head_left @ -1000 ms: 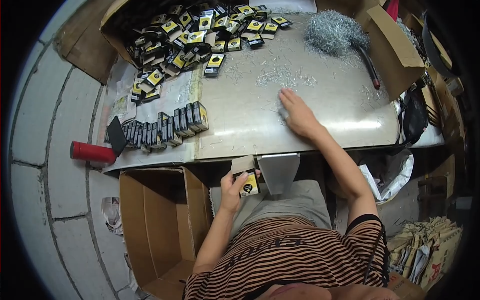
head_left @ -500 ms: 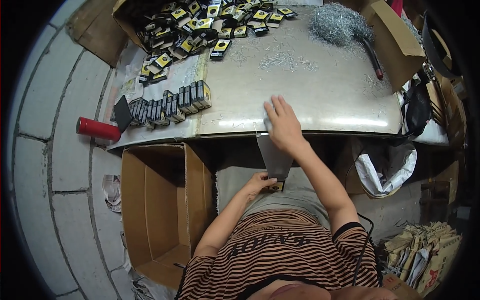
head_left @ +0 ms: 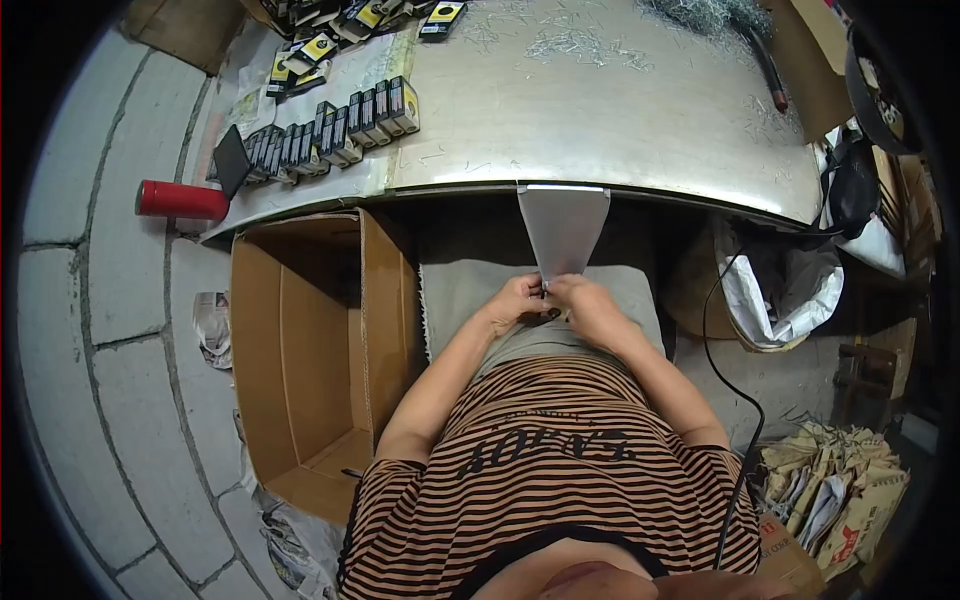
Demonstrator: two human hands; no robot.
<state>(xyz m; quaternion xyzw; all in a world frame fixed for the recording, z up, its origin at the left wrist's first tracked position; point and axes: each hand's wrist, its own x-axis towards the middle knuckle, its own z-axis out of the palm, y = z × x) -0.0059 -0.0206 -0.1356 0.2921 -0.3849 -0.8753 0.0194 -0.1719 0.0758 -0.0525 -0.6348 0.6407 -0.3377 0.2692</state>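
- At the lower end of a smooth grey tapered chute (head_left: 565,228), the left hand (head_left: 513,304) and the right hand (head_left: 592,310) meet above the lap.
- Left grip: narrow, fingers curled about a small dark object (head_left: 548,316), which lies between the hands, mostly hidden by fingers.
- Right grip: fingers bent, tips beside those of the left; whether they hold anything cannot be told.
- Directly beyond the grip: the chute, its wide upper end at the front edge of a shiny metal-topped table (head_left: 620,155).
- Farther beyond: scattered thin silver metal pins (head_left: 585,46), with a dense tangled silver heap (head_left: 705,14) to their right.
- Beyond and left of the grip: a row of small black-and-yellow cardboard boxes (head_left: 340,132), upright side by side; farther left, a red cylinder (head_left: 180,200).
- Nearer, left of the grip: a large open brown carton (head_left: 318,350).
- Right of the grip: a white-lined open sack (head_left: 815,300).
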